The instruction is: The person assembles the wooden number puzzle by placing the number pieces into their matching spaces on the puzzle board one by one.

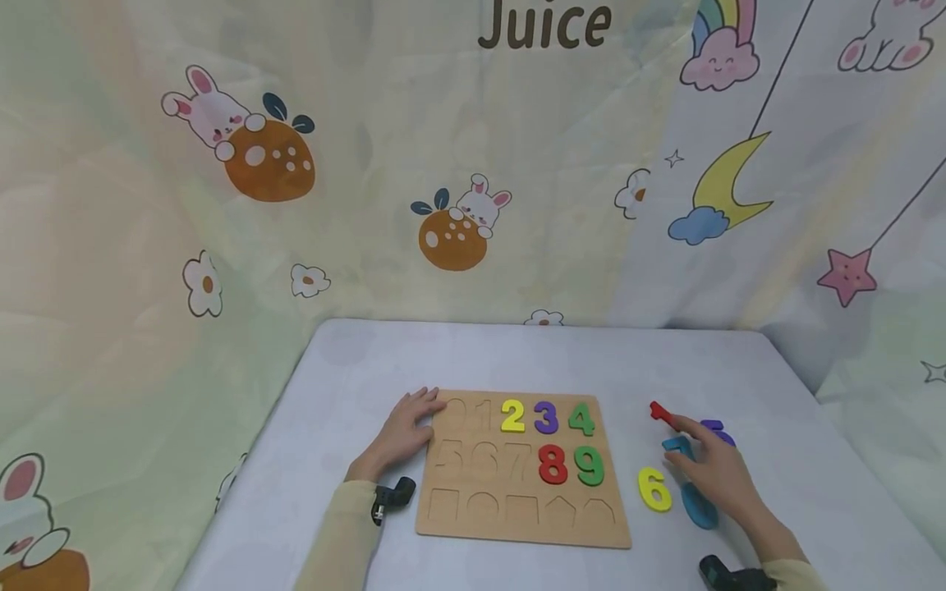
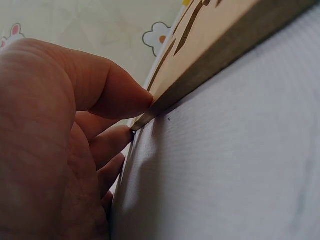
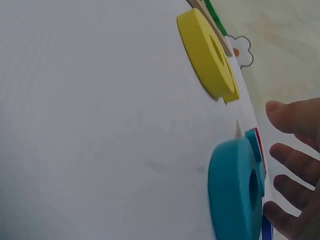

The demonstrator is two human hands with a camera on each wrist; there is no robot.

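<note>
My left hand [image 1: 402, 428] rests at the upper left corner of a wooden number puzzle board [image 1: 466, 472]; its thumb [image 2: 125, 95] touches the board's side edge. The right hand [image 1: 713, 468] hovers over loose number pieces, fingers spread and thumb apart in the right wrist view. At its index fingertip lies a red number 1 [image 1: 661, 413]. Beneath the hand are a blue number 7 [image 1: 677, 446] and a blue number 0 [image 3: 227, 190], both partly covered. A purple number 5 [image 1: 717, 428] lies just beyond it, and a yellow number 6 [image 1: 654, 490] to its left.
Seated in the board are a yellow 2 [image 1: 512, 416], a purple 3 [image 1: 546, 418], a green 4 [image 1: 581, 419], a red 8 [image 1: 553, 465] and a green 9 [image 1: 589, 466]. Other outlines are bare. The white table [image 1: 369, 353] meets a printed cloth backdrop [image 1: 369, 164].
</note>
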